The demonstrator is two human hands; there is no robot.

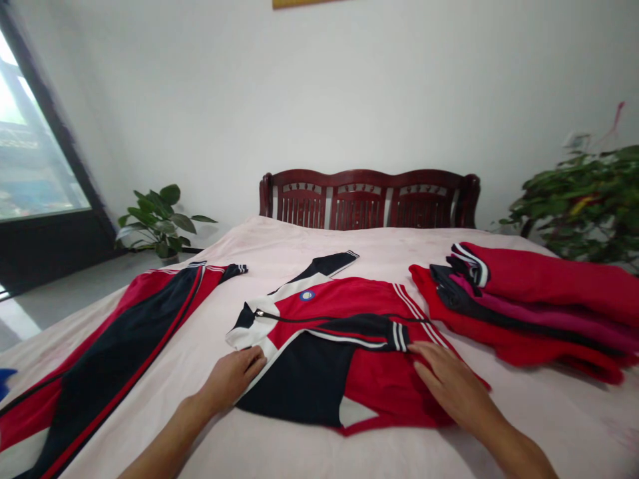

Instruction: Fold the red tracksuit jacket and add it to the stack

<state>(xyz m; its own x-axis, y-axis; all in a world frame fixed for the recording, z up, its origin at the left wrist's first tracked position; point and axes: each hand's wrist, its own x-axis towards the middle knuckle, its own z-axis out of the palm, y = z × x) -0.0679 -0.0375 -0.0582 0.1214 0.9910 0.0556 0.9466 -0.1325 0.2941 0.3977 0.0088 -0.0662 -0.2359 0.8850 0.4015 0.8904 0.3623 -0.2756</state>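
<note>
Both my hands rest on a red, navy and white jacket point(344, 346) spread on the bed point(279, 452).

My left hand point(234, 376), fingers loosely curled, presses on the white collar edge at 9 o'clock of the jacket; whether it grips the cloth I cannot tell. My right hand point(452, 386) lies open and flat on the red hem at 3 o'clock. Matching trousers point(114, 352) lie well apart at 9 o'clock; a pile of red clothes point(529, 299) sits at 2 o'clock.

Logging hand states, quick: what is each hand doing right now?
Left hand: fingers curled at the collar edge of the red jacket; a grip cannot be told.
Right hand: open, flat on the jacket, holding nothing.
</note>
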